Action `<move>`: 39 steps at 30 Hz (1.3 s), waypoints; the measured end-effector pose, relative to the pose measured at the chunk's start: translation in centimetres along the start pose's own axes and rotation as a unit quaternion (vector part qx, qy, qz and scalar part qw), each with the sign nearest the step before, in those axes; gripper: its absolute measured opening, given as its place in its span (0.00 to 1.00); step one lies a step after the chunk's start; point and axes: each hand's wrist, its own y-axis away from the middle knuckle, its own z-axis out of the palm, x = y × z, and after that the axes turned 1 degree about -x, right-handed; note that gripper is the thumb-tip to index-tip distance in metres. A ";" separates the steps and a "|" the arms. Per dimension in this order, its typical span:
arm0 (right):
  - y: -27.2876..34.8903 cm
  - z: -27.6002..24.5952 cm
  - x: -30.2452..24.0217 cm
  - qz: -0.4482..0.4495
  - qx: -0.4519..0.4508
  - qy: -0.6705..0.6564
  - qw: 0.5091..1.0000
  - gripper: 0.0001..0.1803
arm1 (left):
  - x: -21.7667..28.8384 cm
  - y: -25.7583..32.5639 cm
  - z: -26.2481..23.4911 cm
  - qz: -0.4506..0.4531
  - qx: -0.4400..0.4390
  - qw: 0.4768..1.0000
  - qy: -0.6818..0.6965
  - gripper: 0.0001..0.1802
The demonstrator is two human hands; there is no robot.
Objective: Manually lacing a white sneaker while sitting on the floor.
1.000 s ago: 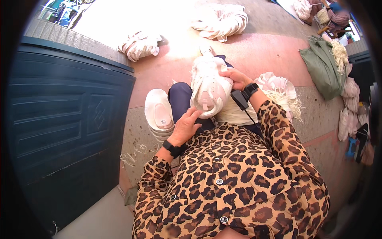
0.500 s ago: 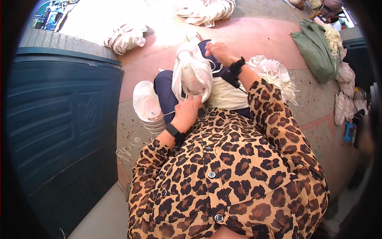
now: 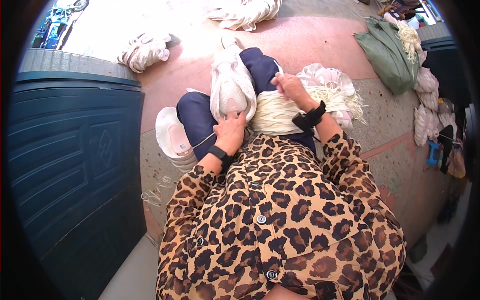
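A pale pink and white shoe upper [image 3: 231, 90] lies lengthwise over my lap, its opening toward me. My left hand [image 3: 231, 132] grips the near edge of that opening, fingertips partly inside. To the right, my right hand [image 3: 292, 90] is closed in a pinch, with a short white lace end [image 3: 278, 67] sticking up from the fingers. Beneath that hand, a thick bundle of cream shoelaces [image 3: 275, 114] rests across my right thigh. Whether the pinched lace runs to the upper cannot be made out.
Stacked shoe uppers [image 3: 172, 134] stand left of my leg, with loose lace scraps [image 3: 151, 198] nearby. More uppers [image 3: 327, 77] sit on the right. Tied bundles [image 3: 145, 52] lie ahead on the floor. A green sack [image 3: 387, 55] is far right; a blue metal door [image 3: 75, 165] borders the left.
My right hand has moved nearer to me and rightward, from beside the upper to above the lace bundle. The left hand's fingers have shifted further onto the opening. The view has shifted slightly.
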 end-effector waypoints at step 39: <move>-4.7 5.7 -1.0 -0.136 -0.070 0.154 0.976 0.11 | -2.2 -2.5 -2.1 0.189 0.221 0.954 0.074 0.10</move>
